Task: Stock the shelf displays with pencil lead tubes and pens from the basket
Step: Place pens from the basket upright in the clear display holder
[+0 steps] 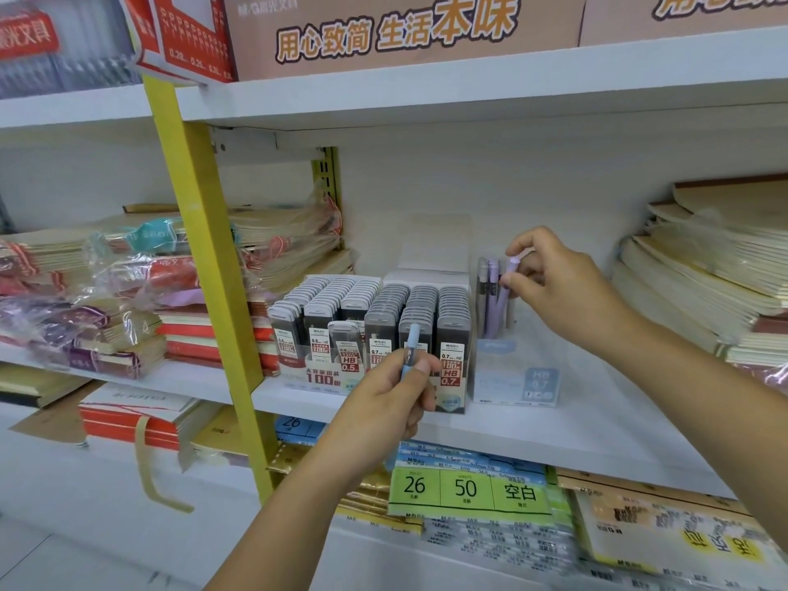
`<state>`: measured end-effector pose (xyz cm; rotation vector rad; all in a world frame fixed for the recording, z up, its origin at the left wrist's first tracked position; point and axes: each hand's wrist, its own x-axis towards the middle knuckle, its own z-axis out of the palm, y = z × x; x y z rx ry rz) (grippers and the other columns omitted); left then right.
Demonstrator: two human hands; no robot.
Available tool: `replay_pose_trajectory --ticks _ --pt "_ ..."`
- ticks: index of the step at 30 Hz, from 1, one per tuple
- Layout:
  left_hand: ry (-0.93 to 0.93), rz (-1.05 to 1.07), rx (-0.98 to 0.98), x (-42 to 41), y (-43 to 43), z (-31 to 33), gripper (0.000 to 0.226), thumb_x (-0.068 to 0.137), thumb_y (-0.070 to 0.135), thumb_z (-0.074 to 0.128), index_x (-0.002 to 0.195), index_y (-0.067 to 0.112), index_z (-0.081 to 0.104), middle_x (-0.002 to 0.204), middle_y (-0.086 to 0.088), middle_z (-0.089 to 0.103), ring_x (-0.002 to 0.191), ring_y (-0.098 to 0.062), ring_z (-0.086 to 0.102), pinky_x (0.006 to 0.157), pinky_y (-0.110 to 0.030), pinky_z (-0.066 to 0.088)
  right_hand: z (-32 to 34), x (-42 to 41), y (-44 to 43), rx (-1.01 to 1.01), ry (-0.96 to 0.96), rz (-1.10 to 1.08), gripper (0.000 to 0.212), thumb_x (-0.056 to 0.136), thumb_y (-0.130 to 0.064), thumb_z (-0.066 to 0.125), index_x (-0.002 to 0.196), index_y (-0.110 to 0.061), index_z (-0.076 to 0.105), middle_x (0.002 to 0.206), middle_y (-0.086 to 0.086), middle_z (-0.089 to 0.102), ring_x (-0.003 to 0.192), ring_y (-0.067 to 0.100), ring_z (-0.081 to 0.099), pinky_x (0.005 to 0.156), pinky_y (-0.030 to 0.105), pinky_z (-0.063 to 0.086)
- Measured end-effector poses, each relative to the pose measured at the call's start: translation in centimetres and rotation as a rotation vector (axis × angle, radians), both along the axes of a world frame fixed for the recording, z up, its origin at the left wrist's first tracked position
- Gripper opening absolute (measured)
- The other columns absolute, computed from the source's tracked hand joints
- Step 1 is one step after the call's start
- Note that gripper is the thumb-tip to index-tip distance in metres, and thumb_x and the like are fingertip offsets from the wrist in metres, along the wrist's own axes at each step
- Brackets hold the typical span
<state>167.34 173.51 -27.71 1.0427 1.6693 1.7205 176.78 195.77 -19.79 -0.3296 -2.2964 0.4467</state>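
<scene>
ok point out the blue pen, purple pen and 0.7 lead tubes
blue pen [410, 343]: head view, upper barrel
purple pen [503, 300]: head view, mid barrel
0.7 lead tubes [453, 368]: head view, front label

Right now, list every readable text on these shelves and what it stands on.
"用心致简 生活本味": tan box, top shelf.
"100": lead display front.
"HB 0.5": left lead tube.
"HB 0.7": right lead tube.
"26", "50", "空白": green label.
Other small print: too blurred.

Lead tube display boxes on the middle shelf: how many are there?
2. The 0.5 box stands on the left; the 0.7 box is next to it on the right, partly behind the left hand holding a blue pen. More could hide behind them.
</scene>
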Motion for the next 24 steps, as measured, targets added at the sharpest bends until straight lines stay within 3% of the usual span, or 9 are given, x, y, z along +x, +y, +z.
replay_pose_trajectory --ticks 4,6,11,14,16,18,20,24 --pt "0.011 0.001 0.003 0.0 0.0 0.0 0.023 0.107 0.027 0.043 0.107 0.019 0.065 0.066 0.008 0.058 0.052 -0.006 0.041 0.05 -0.019 0.037 0.0 -0.2 0.3 0.031 -0.035 -0.015 0.023 0.092 -0.02 0.062 0.093 -0.03 0.041 0.077 -0.006 0.068 0.073 0.014 0.065 0.066 0.033 0.051" --pt "0.023 0.002 0.005 0.0 0.1 0.0 0.023 0.107 0.027 0.044 0.106 0.019 0.066 0.067 0.008 0.058 0.053 -0.006 0.042 0.05 -0.018 0.038 -0.1 -0.3 0.3 0.049 -0.07 -0.021 0.021 0.09 -0.021 0.065 0.092 -0.028 0.045 0.079 -0.008 0.066 0.074 0.013 0.063 0.064 0.028 0.048" --pt "0.013 0.005 0.016 0.3 0.3 0.3 0.024 0.105 0.028 0.048 0.103 0.019 0.07 0.069 0.005 0.059 0.055 -0.007 0.042 0.051 -0.019 0.039 -0.3 -0.8 -0.2 0.182 -0.148 -0.07 0.015 0.088 -0.017 0.067 0.089 -0.022 0.053 0.084 -0.002 0.063 0.087 0.02 0.049 0.066 0.031 0.034" --pt "-0.01 0.004 0.019 0.8 0.3 0.6 0.025 0.105 0.029 0.048 0.103 0.018 0.07 0.071 0.005 0.059 0.057 -0.008 0.042 0.052 -0.02 0.039 0.1 -0.4 -0.5 0.212 -0.194 -0.155 0.011 0.092 -0.019 0.062 0.103 -0.017 0.061 0.097 0.002 0.062 0.101 0.024 0.048 0.076 0.031 0.037" --pt "-0.001 -0.006 0.015 1.1 0.3 0.8 0.025 0.105 0.029 0.048 0.103 0.018 0.071 0.072 0.005 0.059 0.057 -0.008 0.043 0.053 -0.019 0.039 0.2 0.6 -1.5 0.231 -0.087 -0.163 0.02 0.094 -0.022 0.059 0.112 -0.015 0.064 0.103 0.002 0.057 0.105 0.022 0.047 0.082 0.026 0.034" --pt "0.02 -0.024 0.019 1.5 0.4 1.1 0.025 0.105 0.028 0.048 0.103 0.018 0.071 0.072 0.005 0.059 0.056 -0.007 0.043 0.052 -0.019 0.039 0.3 1.9 -3.8 0.126 0.061 -0.045 0.02 0.093 -0.028 0.056 0.106 -0.019 0.068 0.094 -0.006 0.055 0.091 0.009 0.049 0.078 0.015 0.031" --pt "0.053 -0.047 0.02 2.0 0.8 1.4 0.024 0.106 0.027 0.048 0.103 0.017 0.07 0.071 0.005 0.058 0.056 -0.007 0.042 0.052 -0.018 0.038 0.0 3.1 -6.2 -0.067 0.013 0.132 0.02 0.089 -0.039 0.056 0.098 -0.029 0.07 0.09 -0.014 0.057 0.083 -0.003 0.05 0.074 0.002 0.032" --pt "0.098 -0.108 0.008 3.3 1.5 2.1 0.031 0.105 0.025 0.05 0.085 0.033 0.071 0.071 0.006 0.058 0.059 -0.008 0.044 0.054 -0.02 0.04 -0.7 4.2 -8.2 -0.411 -0.113 0.345 0.016 0.09 -0.025 0.066 0.104 -0.026 0.072 0.093 -0.009 0.068 0.074 -0.006 0.059 0.066 0.009 0.046"
